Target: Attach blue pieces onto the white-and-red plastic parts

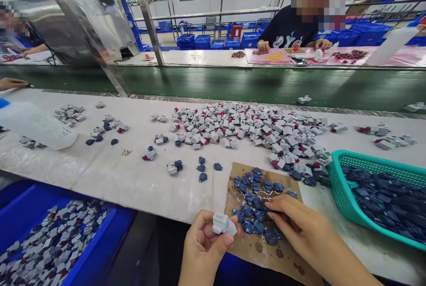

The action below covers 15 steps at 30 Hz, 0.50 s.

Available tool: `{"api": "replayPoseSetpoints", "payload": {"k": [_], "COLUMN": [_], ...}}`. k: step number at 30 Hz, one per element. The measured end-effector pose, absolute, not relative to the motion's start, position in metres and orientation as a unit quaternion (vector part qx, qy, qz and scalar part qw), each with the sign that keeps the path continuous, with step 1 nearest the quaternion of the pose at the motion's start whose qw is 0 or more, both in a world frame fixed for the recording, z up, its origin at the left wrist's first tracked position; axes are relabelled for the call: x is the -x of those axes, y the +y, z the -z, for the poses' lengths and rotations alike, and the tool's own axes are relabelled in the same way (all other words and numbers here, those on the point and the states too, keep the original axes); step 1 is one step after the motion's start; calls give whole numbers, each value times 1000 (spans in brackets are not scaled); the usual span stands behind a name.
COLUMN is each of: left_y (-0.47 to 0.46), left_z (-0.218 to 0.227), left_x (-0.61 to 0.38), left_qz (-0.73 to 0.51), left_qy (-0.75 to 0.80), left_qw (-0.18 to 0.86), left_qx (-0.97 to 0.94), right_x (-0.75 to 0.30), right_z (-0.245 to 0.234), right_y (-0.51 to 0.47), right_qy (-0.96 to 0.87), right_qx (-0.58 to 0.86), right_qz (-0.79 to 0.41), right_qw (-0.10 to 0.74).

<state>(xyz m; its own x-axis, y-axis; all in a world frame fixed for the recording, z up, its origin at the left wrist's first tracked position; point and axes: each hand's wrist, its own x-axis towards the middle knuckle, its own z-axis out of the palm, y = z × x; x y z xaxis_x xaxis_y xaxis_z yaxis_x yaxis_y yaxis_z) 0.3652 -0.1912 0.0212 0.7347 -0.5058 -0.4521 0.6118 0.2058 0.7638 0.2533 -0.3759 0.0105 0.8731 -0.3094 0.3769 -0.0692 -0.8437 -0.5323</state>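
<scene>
My left hand (204, 246) is at the table's near edge, with its fingers closed round a small grey plastic part (223, 224). My right hand (299, 228) rests on a brown cardboard sheet (266, 250), its fingertips pinching among several small dark blue parts (254, 201) spread on it. What the right fingers grip is hidden among those pieces. A large pile of grey parts with red ends (253, 130) lies further back on the white table (133, 175).
A teal basket (342, 188) of dark blue parts stands at the right. A blue bin (96, 250) of grey parts sits below the table at the left. A green conveyor belt (233, 84) runs behind. A person in dark clothing (293, 28) works opposite.
</scene>
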Motion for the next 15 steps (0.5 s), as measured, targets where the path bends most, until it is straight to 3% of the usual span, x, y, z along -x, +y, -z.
{"api": "replayPoseSetpoints", "payload": {"k": [5, 15], "left_y": [-191, -198], "left_z": [-22, -37], "left_x": [-365, -349], "left_qz": [315, 383], "left_qy": [23, 64], "left_qw": [789, 811], "left_qx": [-527, -439], "right_x": [-255, -236], "right_z": [-15, -48], "right_y": [-379, -344], "right_qy": [82, 149], "right_qx": [940, 918], "right_qz": [228, 229], "right_qw": [241, 287]}}
